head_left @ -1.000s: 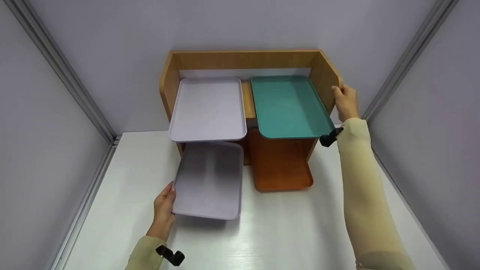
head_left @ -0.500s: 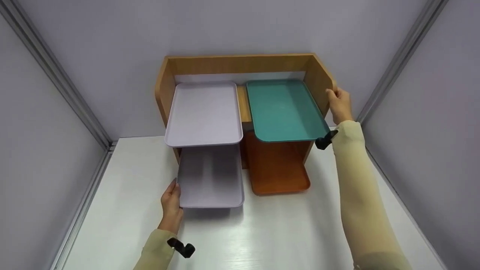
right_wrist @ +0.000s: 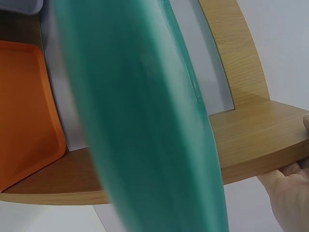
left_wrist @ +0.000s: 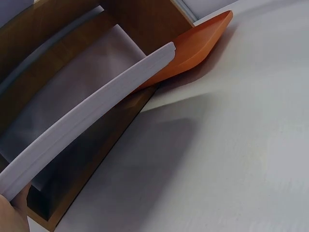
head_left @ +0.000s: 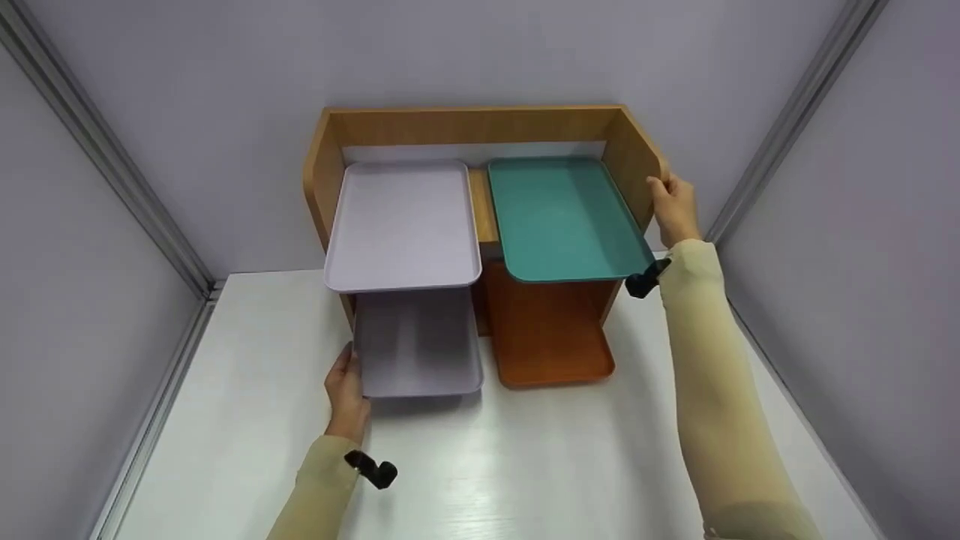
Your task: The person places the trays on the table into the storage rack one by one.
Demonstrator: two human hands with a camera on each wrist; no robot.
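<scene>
Lower grey tray (head_left: 417, 343) slid deeper into rack (head_left: 480, 127); left hand (head_left: 346, 388) pinches its edge, right hand (head_left: 674, 208) clamps rack side.

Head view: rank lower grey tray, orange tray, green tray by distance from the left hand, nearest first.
1. Lower grey tray: held at its near-left corner by the left hand.
2. Orange tray: bottom level, right of the grey one.
3. Green tray: top level, right side, farthest.

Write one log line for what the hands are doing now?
left hand: holds lower grey tray | right hand: grips wooden shelf side
</scene>
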